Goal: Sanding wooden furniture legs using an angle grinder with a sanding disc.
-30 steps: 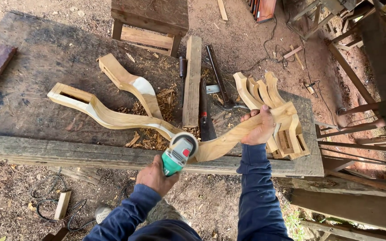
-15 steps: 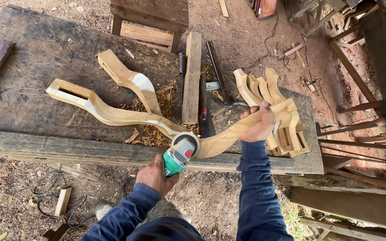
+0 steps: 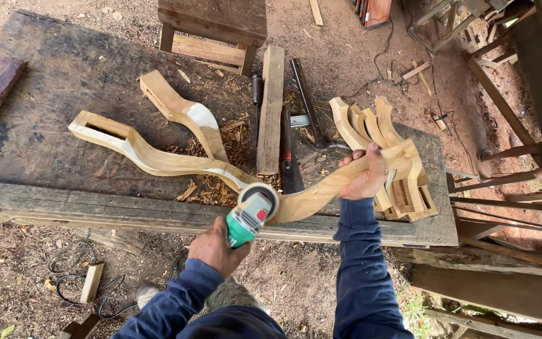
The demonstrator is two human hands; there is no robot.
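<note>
While the left hand (image 3: 216, 250) is wrapped tight round the green grinder (image 3: 249, 218), its disc sits against the underside of a long curved leg (image 3: 177, 164) right at the bench's (image 3: 45, 207) near edge. The right hand (image 3: 365, 176) is closed over the leg's other end, near the bench's right side, pinning it down across a stack of finished legs (image 3: 371, 125). Another shaped leg (image 3: 183, 113) lies further back among shavings (image 3: 214, 182), beside a plank (image 3: 271, 107) and a dark bar (image 3: 305, 100).

From where I stand, the worry is the grip: the leg is held by one hand only, with no clamp that I can see, and it bridges between the stack and the bench rather than lying flat. If the disc bites into the curve, I'd expect the wood to kick or twist, and the grinder could skid towards the forearm. A cable (image 3: 70, 282) loops on the ground near the feet, easy to snag.
</note>
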